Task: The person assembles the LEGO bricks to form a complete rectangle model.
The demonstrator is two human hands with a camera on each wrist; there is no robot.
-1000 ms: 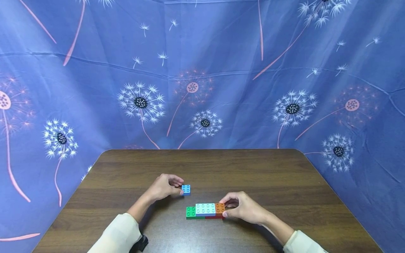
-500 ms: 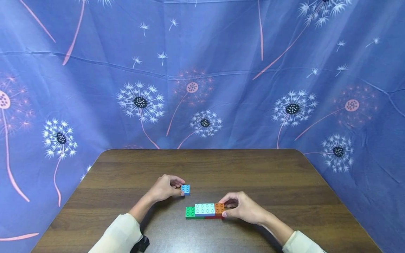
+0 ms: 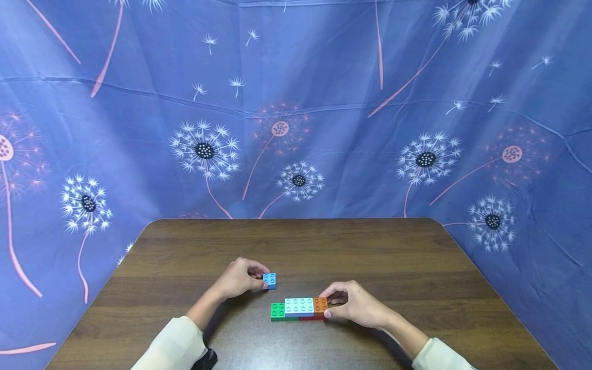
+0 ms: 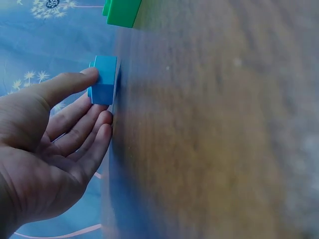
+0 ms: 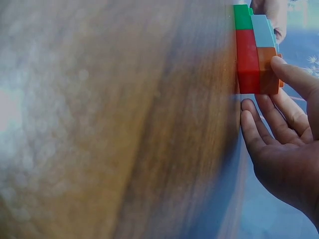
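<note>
My left hand [image 3: 237,279] pinches a small square blue building brick [image 3: 271,280] with four... studs on top, thumb on its near side. In the left wrist view that brick [image 4: 103,82] sits low, close over the tabletop. Nearer to me lies a two-layer brick assembly. Its lower layer is a green brick [image 3: 278,310] at the left and a red brick [image 5: 246,59] at the right. A pale blue brick [image 3: 299,305] and an orange brick [image 3: 320,304] sit on top. My right hand [image 3: 358,304] pinches the orange end between thumb and fingers.
Both hands work over a brown wood-grain table [image 3: 296,241] with rounded far corners. Behind it hangs a blue cloth [image 3: 342,169] printed with dandelions. A dark band [image 3: 205,358] shows at the left wrist, below the pale sleeve [image 3: 173,341].
My left hand has shifted slightly toward me with the blue brick, which now stands a little closer to the assembly. The right hand and the assembly have kept their place.
</note>
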